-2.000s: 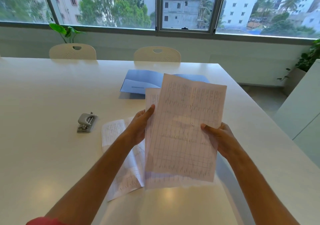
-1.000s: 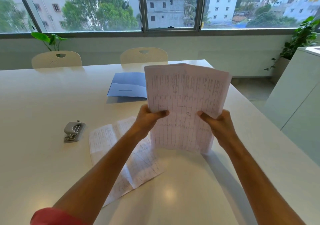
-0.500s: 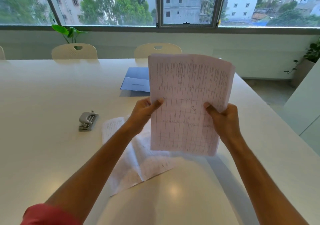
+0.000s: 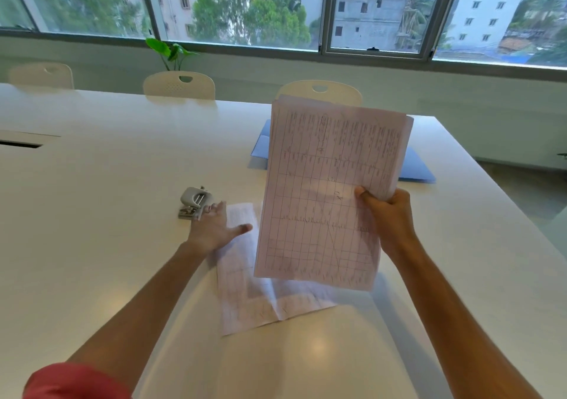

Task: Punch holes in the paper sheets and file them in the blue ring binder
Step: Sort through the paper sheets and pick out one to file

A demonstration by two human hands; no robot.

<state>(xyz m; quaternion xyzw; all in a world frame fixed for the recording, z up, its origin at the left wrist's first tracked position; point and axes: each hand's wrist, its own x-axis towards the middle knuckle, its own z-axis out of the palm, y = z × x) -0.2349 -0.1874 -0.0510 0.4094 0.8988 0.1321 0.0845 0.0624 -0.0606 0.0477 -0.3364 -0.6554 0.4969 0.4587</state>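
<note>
Low in the middle, loose sheets (image 4: 245, 300) lie on the table (image 4: 92, 245). The right hand (image 4: 389, 214) grips the stack (image 4: 325, 190) alone; pages might slip. The left hand (image 4: 214, 230), fingers spread, nears the punch (image 4: 194, 203). The blue binder (image 4: 415, 165) lies farther back.

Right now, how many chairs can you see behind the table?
3. One chair is at the far left, one chair sits in front of the plant, and one chair peeks above the held papers. More may be hidden.
</note>
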